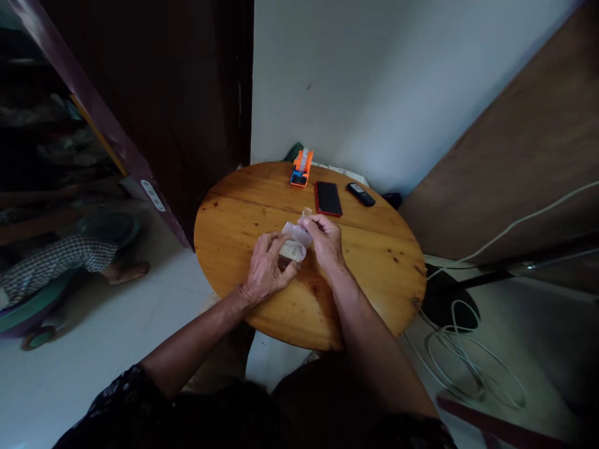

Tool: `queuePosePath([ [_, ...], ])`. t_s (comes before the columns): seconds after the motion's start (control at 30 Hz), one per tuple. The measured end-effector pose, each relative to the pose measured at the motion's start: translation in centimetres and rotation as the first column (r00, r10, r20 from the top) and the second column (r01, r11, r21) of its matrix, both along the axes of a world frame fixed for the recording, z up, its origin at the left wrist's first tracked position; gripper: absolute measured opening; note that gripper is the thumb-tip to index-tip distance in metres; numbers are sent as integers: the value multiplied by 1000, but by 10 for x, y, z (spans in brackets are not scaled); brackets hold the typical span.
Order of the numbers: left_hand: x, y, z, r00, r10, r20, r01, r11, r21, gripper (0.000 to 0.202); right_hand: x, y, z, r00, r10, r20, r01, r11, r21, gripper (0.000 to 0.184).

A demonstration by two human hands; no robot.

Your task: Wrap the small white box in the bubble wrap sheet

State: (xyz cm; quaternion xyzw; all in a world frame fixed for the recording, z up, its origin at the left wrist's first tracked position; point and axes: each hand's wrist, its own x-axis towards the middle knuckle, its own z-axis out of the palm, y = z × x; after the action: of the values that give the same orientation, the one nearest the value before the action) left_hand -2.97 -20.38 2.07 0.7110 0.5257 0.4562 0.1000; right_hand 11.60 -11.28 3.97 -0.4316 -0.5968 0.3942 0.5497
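Note:
Over the middle of the round table, my left hand [269,265] curls around a clear, roundish thing [292,251] that looks like a roll of clear tape. A thin see-through sheet or strip [298,233] stretches up from it to my right hand [324,236], whose thumb and forefinger pinch its edge. A small clear end [307,212] sticks out beyond those fingertips. My fingers cover part of the roll. Behind my hands stands an orange and blue tape dispenser [302,168], and a dark-screened phone with a red edge [329,199] lies flat.
The wooden table [374,255] stands against a pale wall. A black handset or remote [360,194] lies near its back right edge. On the floor at right are coiled white cable [461,349] and a black round base [452,296]. A person in checkered clothing [60,262] is low at left.

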Motion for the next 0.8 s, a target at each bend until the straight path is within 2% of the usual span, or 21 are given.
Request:
queuePosePath([
  [0.13,0,-2,2,998,-26,62,27,1000,-7,57,6,5,1,1000,-22,-22,21,1000,-10,29],
  [0.37,-2,-3,3,997,-71,13,71,997,38,45,13,21,-11,987,-79,-137,64,992,-111,33],
  [0.5,-3,-5,0,997,-72,9,71,995,68,37,17,25,-15,988,-107,-112,89,984,-154,39],
  [0.6,-3,-5,-1,997,-79,22,78,996,43,36,26,23,-10,995,-26,-93,-1,961,-277,46],
  [0.7,-2,-4,-2,998,-62,17,61,998,26,34,38,16,1,990,133,-41,-139,900,-413,50],
  [0.8,-1,-1,-4,999,-33,24,32,998,53,31,48,9,7,972,221,83,-166,890,-426,60],
])
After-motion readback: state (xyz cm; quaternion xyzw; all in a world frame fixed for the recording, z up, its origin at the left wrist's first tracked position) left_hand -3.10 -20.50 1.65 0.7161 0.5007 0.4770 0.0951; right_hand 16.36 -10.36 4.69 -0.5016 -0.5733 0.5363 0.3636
